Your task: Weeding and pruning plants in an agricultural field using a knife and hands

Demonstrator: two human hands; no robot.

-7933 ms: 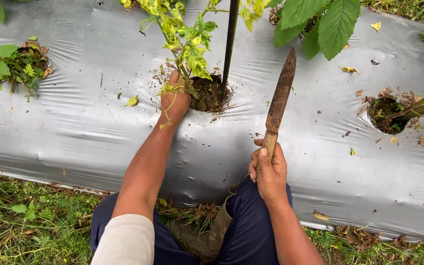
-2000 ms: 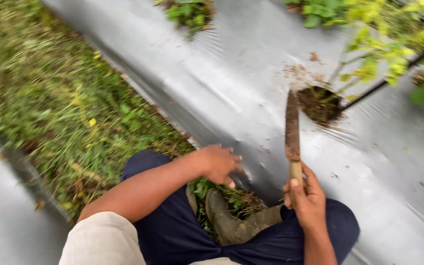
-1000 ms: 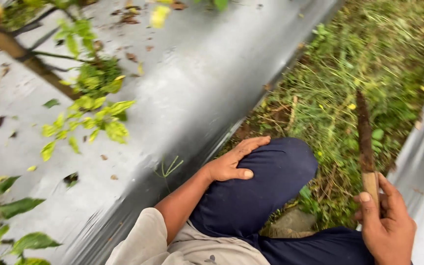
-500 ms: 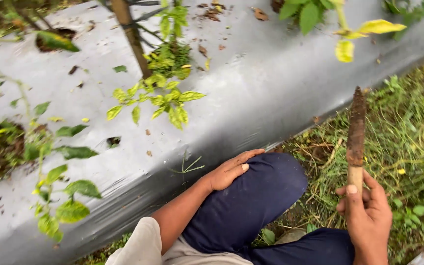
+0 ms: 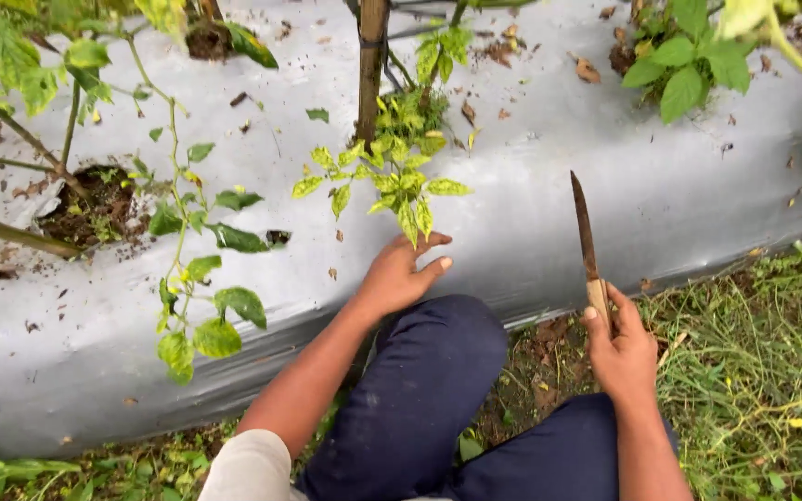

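Observation:
My right hand (image 5: 622, 345) grips the wooden handle of a rusty knife (image 5: 584, 229), blade pointing up over the silver plastic mulch sheet (image 5: 605, 176). My left hand (image 5: 399, 275) is open, fingers spread, resting on the edge of the sheet just above my knee in dark blue trousers (image 5: 424, 390). Right above the left hand hangs a small plant with yellow-green leaves (image 5: 392, 181), growing beside a wooden stake (image 5: 372, 65). The knife blade touches nothing.
A planting hole with dark soil (image 5: 95, 199) lies at the left, with a leafy stem (image 5: 192, 278) and a bamboo stick (image 5: 11, 232) near it. More green plants (image 5: 689, 60) stand at the top right. Grass (image 5: 754, 371) covers the ground at the right.
The view has swung back toward the mulch sheet. My left hand left my knee and moved up onto the sheet under the small plant. My right hand still holds the knife upright.

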